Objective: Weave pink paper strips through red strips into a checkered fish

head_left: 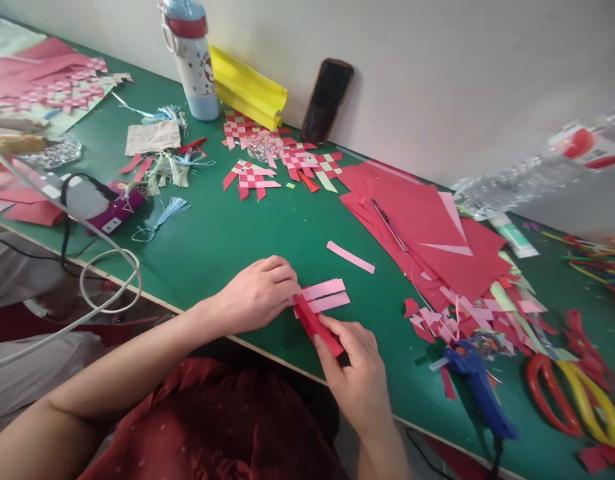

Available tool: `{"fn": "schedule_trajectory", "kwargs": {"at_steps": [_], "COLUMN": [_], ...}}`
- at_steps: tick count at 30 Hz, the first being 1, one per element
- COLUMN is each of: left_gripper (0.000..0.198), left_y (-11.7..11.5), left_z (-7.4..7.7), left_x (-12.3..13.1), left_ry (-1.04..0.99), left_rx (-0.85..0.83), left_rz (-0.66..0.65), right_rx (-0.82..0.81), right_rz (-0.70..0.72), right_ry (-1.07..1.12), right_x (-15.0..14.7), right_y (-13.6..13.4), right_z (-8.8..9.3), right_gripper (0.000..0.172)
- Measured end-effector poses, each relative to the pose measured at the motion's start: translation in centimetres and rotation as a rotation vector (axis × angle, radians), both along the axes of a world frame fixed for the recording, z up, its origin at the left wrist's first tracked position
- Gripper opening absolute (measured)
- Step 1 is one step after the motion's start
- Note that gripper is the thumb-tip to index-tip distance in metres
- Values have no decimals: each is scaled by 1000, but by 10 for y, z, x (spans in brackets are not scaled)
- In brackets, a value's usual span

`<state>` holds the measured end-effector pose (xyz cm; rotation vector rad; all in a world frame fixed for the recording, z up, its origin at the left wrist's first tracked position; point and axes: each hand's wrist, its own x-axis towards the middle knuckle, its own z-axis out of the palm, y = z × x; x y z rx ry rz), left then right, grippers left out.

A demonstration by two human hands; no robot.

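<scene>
Near the table's front edge, my left hand [262, 293] has its fingers closed on the upper left end of a small bundle of paper strips. Pink paper strips [327, 293] stick out of the bundle to the right. A red paper strip [320, 327] crosses them and slants down toward me. My right hand [355, 367] pinches the lower end of that red strip between thumb and fingers. A single loose pink strip [351, 257] lies just beyond the bundle. My left fingertips hide part of where the strips cross.
Woven red-and-pink paper pieces [250, 179] lie toward the wall. Red paper sheets [417, 220] and paper scraps [452, 317] are at right, beside a blue glue gun [480, 387] and scissors [552, 393]. A bottle [195, 67], a phone [327, 100] and a white cable [102, 233] are also here.
</scene>
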<state>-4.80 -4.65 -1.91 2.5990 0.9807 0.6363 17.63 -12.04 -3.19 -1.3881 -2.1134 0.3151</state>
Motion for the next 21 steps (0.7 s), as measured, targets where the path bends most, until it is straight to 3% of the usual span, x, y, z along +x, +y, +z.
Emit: {"fn": "schedule_trajectory", "kwargs": {"at_steps": [8, 13, 18, 21], "left_gripper": [39, 49, 49, 49], "left_y": [-34, -36, -35, -35], "left_z": [-12, -18, -17, -15], "left_x": [-20, -23, -22, -22], "left_ry": [132, 174, 188, 192], "left_rx": [60, 80, 66, 54], "left_rz": [-102, -110, -107, -106], "right_rx": [-19, -115, -305, -241], "right_rz": [-24, -96, -99, -141], "right_ry": [24, 103, 359, 339], "right_x": [2, 3, 11, 19], "right_y": [1, 6, 7, 13], "right_z": [2, 12, 18, 17], "right_gripper": [17, 17, 26, 26]}}
